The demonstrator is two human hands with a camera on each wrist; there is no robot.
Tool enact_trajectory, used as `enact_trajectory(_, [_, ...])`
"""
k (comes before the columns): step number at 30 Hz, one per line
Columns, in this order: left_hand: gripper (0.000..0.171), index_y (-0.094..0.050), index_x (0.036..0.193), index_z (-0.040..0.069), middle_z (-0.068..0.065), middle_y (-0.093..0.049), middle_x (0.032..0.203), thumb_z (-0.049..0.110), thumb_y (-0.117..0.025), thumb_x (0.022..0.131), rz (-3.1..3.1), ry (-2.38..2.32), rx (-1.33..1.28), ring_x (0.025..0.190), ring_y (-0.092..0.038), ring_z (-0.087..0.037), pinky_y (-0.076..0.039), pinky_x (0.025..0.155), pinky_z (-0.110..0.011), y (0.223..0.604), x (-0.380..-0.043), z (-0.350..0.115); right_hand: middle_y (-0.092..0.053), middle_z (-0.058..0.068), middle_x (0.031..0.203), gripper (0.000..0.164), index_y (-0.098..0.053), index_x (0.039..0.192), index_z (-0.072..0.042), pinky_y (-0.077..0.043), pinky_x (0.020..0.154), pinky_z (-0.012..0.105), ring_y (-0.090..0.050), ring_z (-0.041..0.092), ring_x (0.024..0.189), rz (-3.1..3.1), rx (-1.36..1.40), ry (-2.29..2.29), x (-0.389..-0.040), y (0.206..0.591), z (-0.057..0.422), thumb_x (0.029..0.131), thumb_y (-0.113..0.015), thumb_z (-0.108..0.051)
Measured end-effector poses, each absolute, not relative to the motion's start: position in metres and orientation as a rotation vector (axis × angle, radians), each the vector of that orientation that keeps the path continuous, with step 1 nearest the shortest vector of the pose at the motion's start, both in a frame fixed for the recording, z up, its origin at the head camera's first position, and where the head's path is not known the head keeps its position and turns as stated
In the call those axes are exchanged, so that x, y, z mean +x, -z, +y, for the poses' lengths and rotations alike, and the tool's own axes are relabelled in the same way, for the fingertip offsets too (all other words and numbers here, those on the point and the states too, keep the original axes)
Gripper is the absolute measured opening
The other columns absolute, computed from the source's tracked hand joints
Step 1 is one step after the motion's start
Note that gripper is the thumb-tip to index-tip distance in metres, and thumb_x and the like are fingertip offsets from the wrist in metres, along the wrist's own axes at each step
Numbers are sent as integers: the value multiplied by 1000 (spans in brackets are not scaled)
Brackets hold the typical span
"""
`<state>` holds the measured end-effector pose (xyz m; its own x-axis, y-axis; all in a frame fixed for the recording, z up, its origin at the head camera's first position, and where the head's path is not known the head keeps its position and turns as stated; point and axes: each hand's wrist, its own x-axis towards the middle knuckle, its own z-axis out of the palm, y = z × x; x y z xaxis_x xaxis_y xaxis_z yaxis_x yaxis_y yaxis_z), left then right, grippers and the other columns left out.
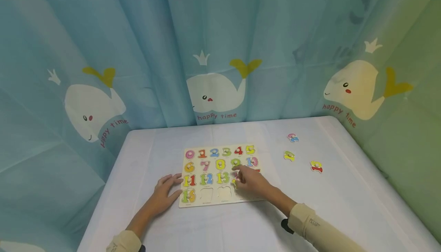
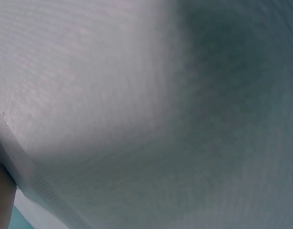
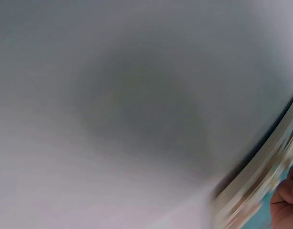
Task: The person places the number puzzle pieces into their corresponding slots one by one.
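A wooden number puzzle board [image 1: 213, 203] lies on the white-covered table, with colourful knobbed numbers in its rows. My left hand [image 1: 165, 191] rests at the board's left edge, fingers spread and fingertips on the rim. Over the right part of the board, my right hand [image 1: 254, 182] pinches a small number piece [image 1: 235, 182], yellow where it shows and mostly hidden by the fingers. Number-shaped recesses [image 1: 206, 194] show in the bottom row, right of the 16 [image 1: 188, 196]. In the right wrist view, curled fingers [image 3: 285, 193] appear beside the blurred board edge [image 3: 251, 195].
Right of the board lie three loose number pieces: a pink-and-blue one [image 1: 293, 137], a yellow-and-green one [image 1: 289, 156] and a yellow-and-red one [image 1: 316, 166]. A blue whale-print curtain [image 1: 148, 53] hangs behind the table [image 1: 151, 229]. The left wrist view shows mostly blurred tablecloth [image 2: 113, 95].
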<state>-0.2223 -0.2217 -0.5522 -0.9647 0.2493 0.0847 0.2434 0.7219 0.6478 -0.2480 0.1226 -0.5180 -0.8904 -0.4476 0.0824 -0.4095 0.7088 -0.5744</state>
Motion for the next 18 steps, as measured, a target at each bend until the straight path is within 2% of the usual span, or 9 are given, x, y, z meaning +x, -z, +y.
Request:
enact_trajectory(8, [35, -59, 122, 13, -1, -46, 140, 22, -65, 89, 2921, -1105, 425, 133, -27, -32, -21, 104, -62, 553, -221, -222, -53, -12, 73, 36, -60, 115, -7, -40, 54, 16, -46, 2, 63, 2804, -846, 860, -234, 523, 55, 81, -70, -13])
enact_trajectory(18, [35, -59, 122, 14, 0, -46, 141, 23, -65, 89, 2910, -1105, 442, 133, -26, -31, -21, 104, -62, 553, -224, -223, -48, -10, 68, 38, -59, 115, -4, -34, 48, 15, -41, 2, 58, 2919, -903, 854, -225, 524, 26, 78, -68, -7])
